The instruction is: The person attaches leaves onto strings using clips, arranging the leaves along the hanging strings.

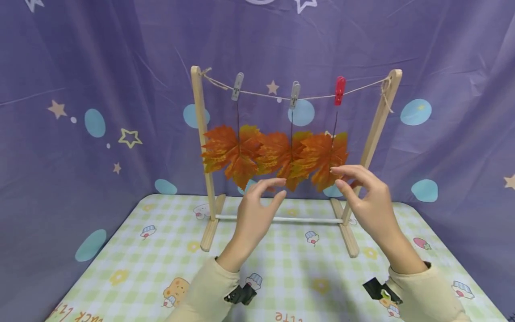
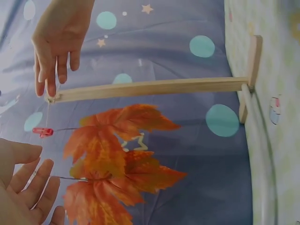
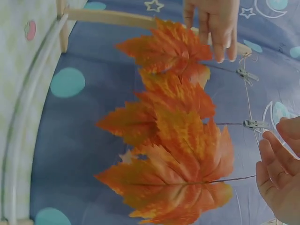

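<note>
Three orange-red maple leaves, the left, the middle and the right, hang by thin dark stems and overlap at their edges. Two grey clothespins and a red clothespin clip the stems to a twine line. My left hand is in front of the leaves, thumb and fingers apart, holding nothing. Beside the right leaf is my right hand, its fingers loosely bent with a gap to the thumb; whether it touches the leaf cannot be told. Both hands look empty in the wrist views.
The line is tied between two wooden posts on wooden feet, joined low down by a white rod. The stand is on a table with a green checked cloth. A purple patterned curtain hangs behind.
</note>
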A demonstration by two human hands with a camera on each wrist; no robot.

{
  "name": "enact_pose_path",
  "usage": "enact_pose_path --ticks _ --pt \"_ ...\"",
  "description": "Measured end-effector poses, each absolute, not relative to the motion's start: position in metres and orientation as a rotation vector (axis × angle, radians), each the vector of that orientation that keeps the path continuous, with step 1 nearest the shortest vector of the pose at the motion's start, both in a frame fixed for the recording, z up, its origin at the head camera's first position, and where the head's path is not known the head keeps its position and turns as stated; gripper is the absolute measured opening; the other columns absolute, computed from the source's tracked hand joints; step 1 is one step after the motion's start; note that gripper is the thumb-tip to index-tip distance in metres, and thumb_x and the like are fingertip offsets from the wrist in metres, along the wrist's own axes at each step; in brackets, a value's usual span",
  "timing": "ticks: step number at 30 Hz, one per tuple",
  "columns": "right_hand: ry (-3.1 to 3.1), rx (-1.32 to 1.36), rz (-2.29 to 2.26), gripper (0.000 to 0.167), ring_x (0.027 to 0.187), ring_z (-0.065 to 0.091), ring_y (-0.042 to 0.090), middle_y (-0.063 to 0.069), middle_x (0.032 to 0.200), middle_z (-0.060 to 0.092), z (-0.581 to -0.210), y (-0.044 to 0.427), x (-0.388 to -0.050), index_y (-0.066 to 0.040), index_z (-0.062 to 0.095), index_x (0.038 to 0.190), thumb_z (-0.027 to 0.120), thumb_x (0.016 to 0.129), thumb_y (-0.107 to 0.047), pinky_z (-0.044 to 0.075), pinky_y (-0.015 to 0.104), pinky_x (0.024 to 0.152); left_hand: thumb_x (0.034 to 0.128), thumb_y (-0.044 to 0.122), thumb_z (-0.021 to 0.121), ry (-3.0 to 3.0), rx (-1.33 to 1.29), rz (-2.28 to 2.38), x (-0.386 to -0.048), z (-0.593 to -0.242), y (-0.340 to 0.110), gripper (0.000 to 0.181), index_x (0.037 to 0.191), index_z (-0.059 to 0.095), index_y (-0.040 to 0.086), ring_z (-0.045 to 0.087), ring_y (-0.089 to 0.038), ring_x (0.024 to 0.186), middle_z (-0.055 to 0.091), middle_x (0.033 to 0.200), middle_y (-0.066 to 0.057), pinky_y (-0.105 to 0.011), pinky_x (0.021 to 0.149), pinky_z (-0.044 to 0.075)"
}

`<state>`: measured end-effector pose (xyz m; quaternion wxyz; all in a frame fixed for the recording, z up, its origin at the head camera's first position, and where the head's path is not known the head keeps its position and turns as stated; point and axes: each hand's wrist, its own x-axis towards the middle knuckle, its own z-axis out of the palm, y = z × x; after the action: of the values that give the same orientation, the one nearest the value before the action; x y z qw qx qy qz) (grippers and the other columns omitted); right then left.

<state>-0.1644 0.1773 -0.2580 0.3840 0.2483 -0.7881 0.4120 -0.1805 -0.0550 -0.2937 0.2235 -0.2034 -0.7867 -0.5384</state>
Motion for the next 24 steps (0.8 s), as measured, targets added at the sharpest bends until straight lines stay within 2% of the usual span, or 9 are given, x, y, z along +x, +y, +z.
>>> enact_pose_path --ticks 9,14,18,24 --pt "-1.965 0.614 1.119 0.033 0.088 0.057 0.006 0.009 0.107 0.069 -0.294 0.167 -0.147 -0.005 0.073 0.113 0.068 0.086 0.013 0.043 0.016 0.076 0.0918 0.022 0.073 -2.173 -0.510 -1.216 -0.167 -0.320 -0.072 0.026 0.118 0.071 0.021 0.059 -0.011 0.099 0.069 0.111 0.012 -0.036 0.076 0.048" --pt "-1.942 0.579 1.200 0.028 0.087 0.058 0.007 0.008 0.105 0.069 -0.310 0.163 -0.142 -0.002 0.072 0.111 0.066 0.088 0.012 0.043 0.016 0.077 0.0912 0.022 0.074 -2.224 -0.465 -1.181 -0.168 -0.332 -0.089 0.026 0.118 0.071 0.021 0.060 -0.012 0.100 0.068 0.112 0.011 -0.035 0.076 0.049" --pt "-1.936 0.547 1.293 0.026 0.089 0.058 0.008 0.007 0.106 0.070 -0.321 0.161 -0.139 0.001 0.071 0.112 0.064 0.089 0.012 0.044 0.016 0.078 0.0913 0.024 0.074 -2.262 -0.431 -1.167 -0.165 -0.340 -0.099 0.029 0.120 0.070 0.023 0.059 -0.013 0.102 0.067 0.114 0.011 -0.037 0.079 0.049" --pt "-1.959 0.474 1.374 0.027 0.091 0.059 0.008 0.004 0.108 0.070 -0.331 0.161 -0.137 -0.001 0.070 0.115 0.063 0.091 0.010 0.045 0.016 0.081 0.0914 0.023 0.074 -2.275 -0.449 -1.114 -0.162 -0.346 -0.107 0.032 0.122 0.069 0.018 0.059 -0.018 0.112 0.067 0.118 0.006 -0.044 0.092 0.047"
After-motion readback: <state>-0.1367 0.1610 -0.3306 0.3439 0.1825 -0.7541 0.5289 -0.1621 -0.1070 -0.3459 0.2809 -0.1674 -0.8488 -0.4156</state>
